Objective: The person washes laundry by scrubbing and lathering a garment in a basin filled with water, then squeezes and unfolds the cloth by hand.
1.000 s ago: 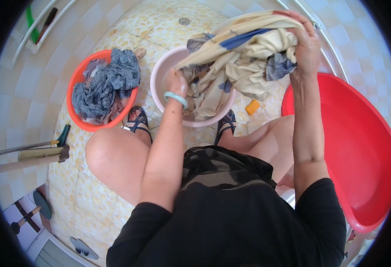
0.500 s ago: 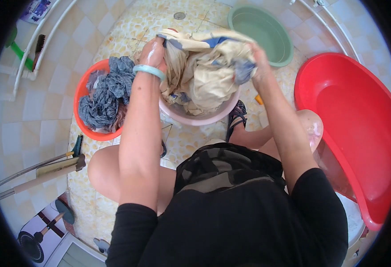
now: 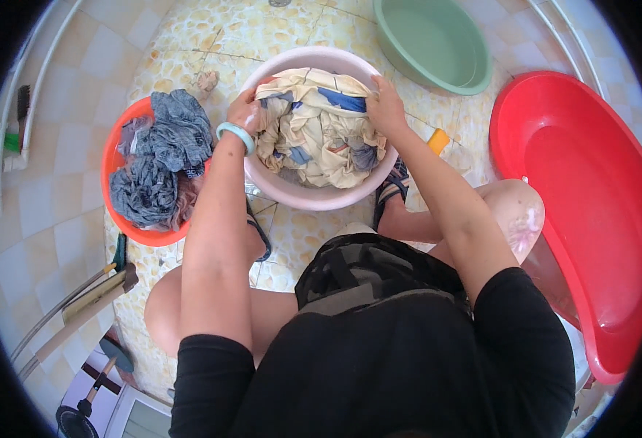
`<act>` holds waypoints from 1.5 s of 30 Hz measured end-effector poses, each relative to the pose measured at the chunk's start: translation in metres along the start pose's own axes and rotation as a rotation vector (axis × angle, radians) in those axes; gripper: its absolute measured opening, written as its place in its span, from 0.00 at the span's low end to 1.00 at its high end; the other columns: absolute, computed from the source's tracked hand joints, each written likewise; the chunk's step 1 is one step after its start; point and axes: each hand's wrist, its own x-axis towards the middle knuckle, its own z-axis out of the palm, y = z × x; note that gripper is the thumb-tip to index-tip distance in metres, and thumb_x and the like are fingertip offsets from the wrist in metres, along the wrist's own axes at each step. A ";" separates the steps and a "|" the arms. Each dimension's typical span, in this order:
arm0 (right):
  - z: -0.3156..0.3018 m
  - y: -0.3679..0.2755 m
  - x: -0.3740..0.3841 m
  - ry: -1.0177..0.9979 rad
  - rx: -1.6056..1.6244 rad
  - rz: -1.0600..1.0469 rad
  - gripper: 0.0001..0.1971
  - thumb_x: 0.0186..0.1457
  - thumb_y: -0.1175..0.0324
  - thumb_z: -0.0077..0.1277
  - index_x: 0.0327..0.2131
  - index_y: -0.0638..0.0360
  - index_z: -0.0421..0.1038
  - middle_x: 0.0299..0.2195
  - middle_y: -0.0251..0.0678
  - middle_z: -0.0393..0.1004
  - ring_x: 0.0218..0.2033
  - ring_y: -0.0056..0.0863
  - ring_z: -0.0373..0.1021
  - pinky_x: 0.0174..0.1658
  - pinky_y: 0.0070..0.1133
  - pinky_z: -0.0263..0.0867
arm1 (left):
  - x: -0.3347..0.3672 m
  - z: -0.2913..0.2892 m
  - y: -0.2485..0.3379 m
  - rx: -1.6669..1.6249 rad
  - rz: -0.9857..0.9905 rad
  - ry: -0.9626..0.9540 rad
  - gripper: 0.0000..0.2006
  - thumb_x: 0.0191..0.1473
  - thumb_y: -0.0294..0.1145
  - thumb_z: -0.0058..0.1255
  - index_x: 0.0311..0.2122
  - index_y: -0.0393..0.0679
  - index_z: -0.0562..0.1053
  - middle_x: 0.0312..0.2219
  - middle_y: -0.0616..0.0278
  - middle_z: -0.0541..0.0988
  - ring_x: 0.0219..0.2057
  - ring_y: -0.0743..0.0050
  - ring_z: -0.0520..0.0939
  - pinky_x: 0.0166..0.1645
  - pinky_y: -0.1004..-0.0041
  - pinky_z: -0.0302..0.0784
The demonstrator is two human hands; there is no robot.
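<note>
A wet cream cloth with blue patches [image 3: 317, 142] lies bunched inside a pale pink basin [image 3: 299, 198] on the floor in front of me. My left hand [image 3: 245, 113], with a pale green bangle at the wrist, grips the cloth's far left edge close to the basin rim. On the other side, my right hand [image 3: 386, 111] has its fingers closed round the cloth's far right edge. The cloth between the two hands is stretched across the far part of the basin. Its underside and any water below it are hidden.
An orange basin [image 3: 108, 182] heaped with dark grey-blue clothes [image 3: 162, 164] stands at left. A green basin [image 3: 434, 51] is at the far right, and a big red tub [image 3: 576, 190] at right. A yellow object [image 3: 438, 141] lies near my right foot. Long-handled tools [image 3: 80, 299] lean at left.
Both hands have come down with the cloth, which was lifted and spread above the basin and now lies in it. My view has shifted slightly.
</note>
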 end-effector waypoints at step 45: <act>-0.010 0.006 -0.007 -0.648 -0.417 -0.079 0.14 0.41 0.67 0.51 0.36 0.55 0.71 0.33 0.49 0.72 0.38 0.40 0.69 0.41 0.32 0.64 | -0.044 0.001 0.047 -0.796 -0.036 0.179 0.11 0.56 0.30 0.34 0.42 0.36 0.64 0.39 0.54 0.72 0.39 0.62 0.75 0.44 0.68 0.72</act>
